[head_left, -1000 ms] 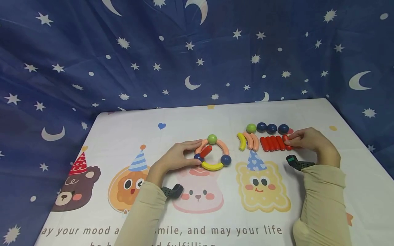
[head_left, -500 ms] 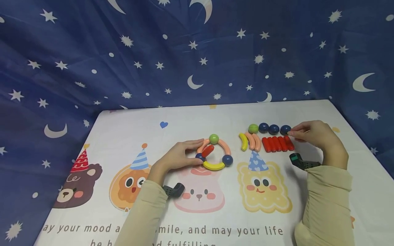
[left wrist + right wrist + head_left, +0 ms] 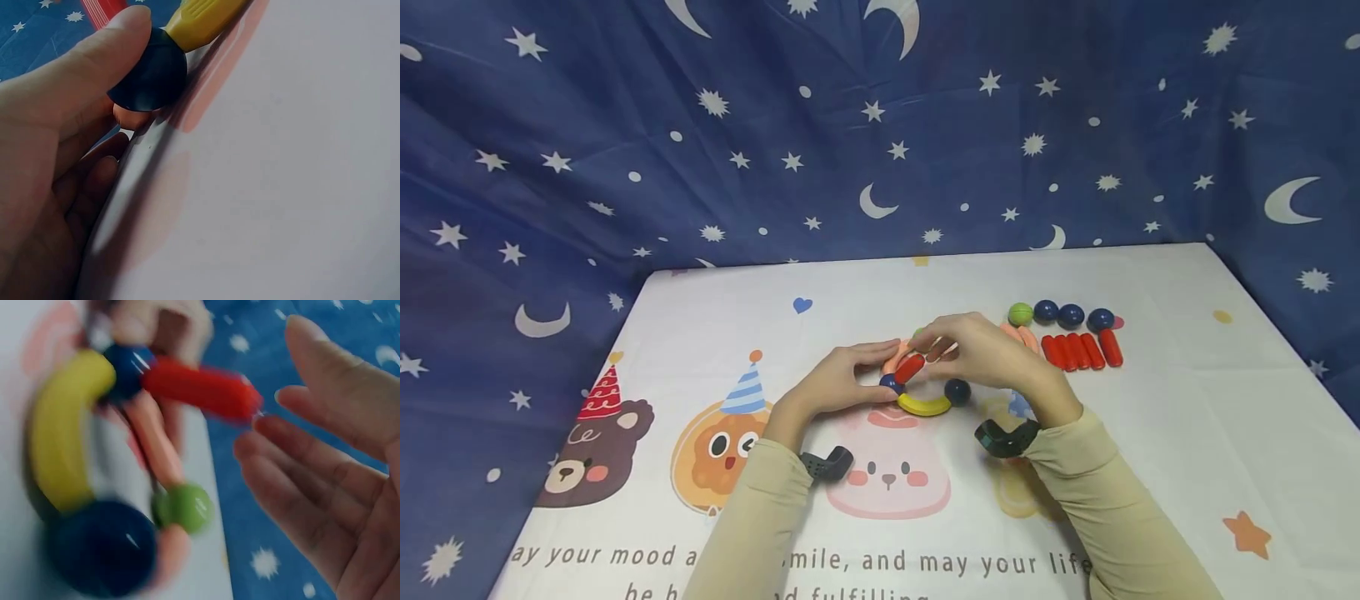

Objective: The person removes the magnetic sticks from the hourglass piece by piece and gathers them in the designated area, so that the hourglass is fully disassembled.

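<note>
A ring of magnetic toy pieces lies mid-table: a yellow curved rod [image 3: 925, 405], a navy ball [image 3: 957, 392], pink curved rods [image 3: 156, 440] and a green ball [image 3: 187, 508]. From its left navy ball [image 3: 150, 72] a red rod [image 3: 909, 369] sticks up, tilted. My left hand [image 3: 831, 385] pinches that navy ball, thumb on top, fingers beside the ring's left side. Over the ring's right side is my right hand [image 3: 981, 350], fingers spread and bent a little near the red rod's free end. Nothing shows between them in the blurred right wrist view.
Right of the ring, several red rods [image 3: 1072, 352] lie side by side. Behind them are a green ball [image 3: 1020, 314] and navy balls [image 3: 1070, 316] in a row. Pink curved rods [image 3: 1024, 335] are partly hidden by my right hand. A star-patterned cloth [image 3: 820, 125] stands behind the table.
My right hand has left the row of red rods and navy balls and come left to the ring. The rightmost red rod now sits slightly apart. My left hand stays on the ring.
</note>
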The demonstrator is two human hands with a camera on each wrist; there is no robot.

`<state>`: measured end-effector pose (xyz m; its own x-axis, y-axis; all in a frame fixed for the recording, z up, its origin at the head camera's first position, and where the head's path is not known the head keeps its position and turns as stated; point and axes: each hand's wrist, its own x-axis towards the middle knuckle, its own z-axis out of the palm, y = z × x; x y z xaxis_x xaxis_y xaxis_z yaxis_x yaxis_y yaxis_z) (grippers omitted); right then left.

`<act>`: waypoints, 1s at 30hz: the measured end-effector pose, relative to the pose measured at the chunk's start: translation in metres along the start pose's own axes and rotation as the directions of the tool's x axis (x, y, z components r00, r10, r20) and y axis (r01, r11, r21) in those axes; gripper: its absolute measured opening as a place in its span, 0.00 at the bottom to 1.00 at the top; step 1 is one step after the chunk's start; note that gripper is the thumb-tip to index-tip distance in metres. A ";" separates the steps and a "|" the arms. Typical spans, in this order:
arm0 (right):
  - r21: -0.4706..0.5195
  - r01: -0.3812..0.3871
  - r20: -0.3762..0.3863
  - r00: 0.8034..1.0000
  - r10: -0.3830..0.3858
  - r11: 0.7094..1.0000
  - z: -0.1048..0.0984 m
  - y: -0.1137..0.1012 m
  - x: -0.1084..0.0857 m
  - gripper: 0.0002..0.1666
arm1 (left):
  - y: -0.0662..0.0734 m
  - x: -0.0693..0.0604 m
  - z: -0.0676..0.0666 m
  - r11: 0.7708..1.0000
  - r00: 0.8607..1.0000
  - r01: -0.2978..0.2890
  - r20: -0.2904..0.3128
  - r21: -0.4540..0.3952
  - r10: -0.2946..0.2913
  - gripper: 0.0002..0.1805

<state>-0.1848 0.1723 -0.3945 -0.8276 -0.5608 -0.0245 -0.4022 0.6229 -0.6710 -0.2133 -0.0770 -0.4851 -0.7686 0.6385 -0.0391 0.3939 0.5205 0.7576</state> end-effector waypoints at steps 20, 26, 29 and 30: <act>-0.200 0.056 -0.034 0.997 -0.064 0.978 0.037 -0.002 0.019 0.12 | -0.001 0.001 -0.001 0.999 0.999 -0.044 -0.013 0.007 0.044 0.40; -0.184 -0.028 -0.057 0.998 0.018 0.982 0.041 0.001 0.022 0.10 | -0.001 0.000 -0.001 0.999 0.999 -0.042 -0.018 -0.003 0.042 0.40; -0.179 -0.053 -0.064 0.997 0.042 0.982 0.042 0.003 0.022 0.10 | -0.001 0.000 0.000 0.999 0.999 -0.038 -0.014 -0.005 0.038 0.40; -0.173 -0.063 -0.066 0.996 0.052 0.983 0.043 0.004 0.022 0.09 | -0.001 0.000 0.000 0.999 0.999 -0.034 -0.011 -0.005 0.034 0.40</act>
<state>-0.1883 0.1390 -0.4293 -0.8714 -0.4905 -0.0102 -0.4113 0.7416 -0.5301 -0.2141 -0.0775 -0.4856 -0.7601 0.6498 -0.0062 0.4174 0.4956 0.7617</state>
